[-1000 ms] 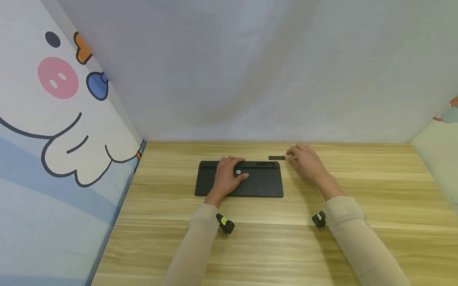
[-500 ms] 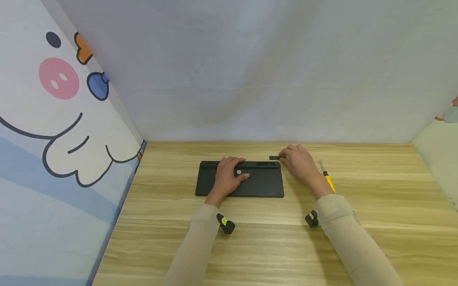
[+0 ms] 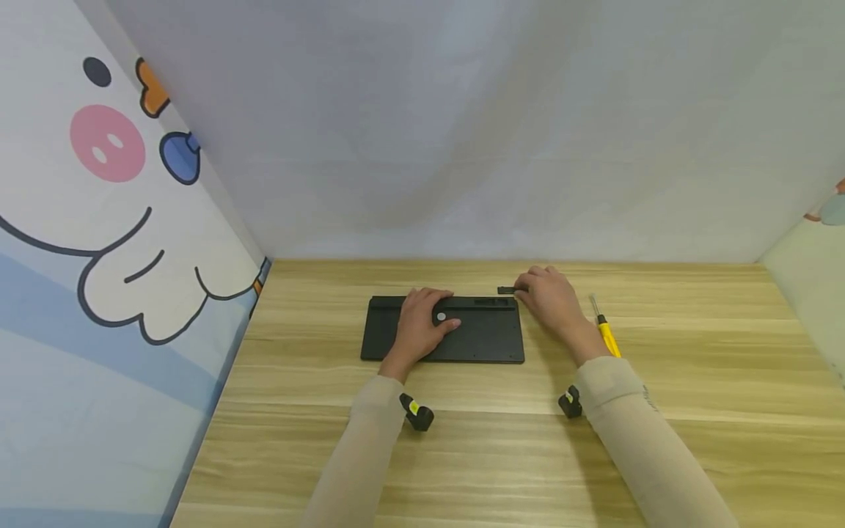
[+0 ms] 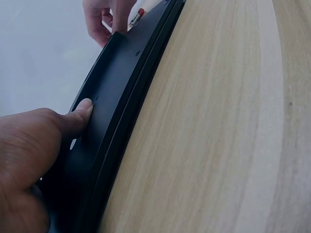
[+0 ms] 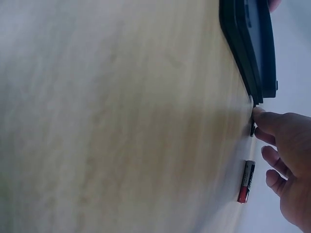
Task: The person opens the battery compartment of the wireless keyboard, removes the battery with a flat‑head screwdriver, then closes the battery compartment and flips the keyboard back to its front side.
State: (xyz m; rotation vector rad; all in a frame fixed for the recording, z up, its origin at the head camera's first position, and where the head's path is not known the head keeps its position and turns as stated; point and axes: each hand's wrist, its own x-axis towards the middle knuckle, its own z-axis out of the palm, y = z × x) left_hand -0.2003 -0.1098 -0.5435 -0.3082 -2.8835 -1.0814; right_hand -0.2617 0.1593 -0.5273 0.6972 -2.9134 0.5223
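A black keyboard [image 3: 482,337] lies underside up on the wooden table, a narrow slot [image 3: 491,301] showing near its far right corner. My left hand [image 3: 417,326] grips its far edge, the thumb [image 4: 83,112] flat on the underside and the other fingers over the raised rear ridge. Just beyond that corner, my right hand [image 3: 551,299] pinches the right end of a small black battery cover [image 3: 505,290] between thumb and index finger. The right wrist view has the cover's dark edge at the fingertips, and a red and black battery [image 5: 246,182] beside the curled fingers.
A screwdriver with a yellow handle [image 3: 607,336] lies to the right of my right wrist. Black wrist cameras [image 3: 417,413] sit by both cuffs. A pale curtain [image 3: 462,147] rises at the table's far edge, and a cartoon-printed panel [image 3: 119,293] stands on the left.
My right hand has moved left and taken hold of the battery cover's end, uncovering the screwdriver beside the forearm. The left hand and the keyboard have stayed in place.
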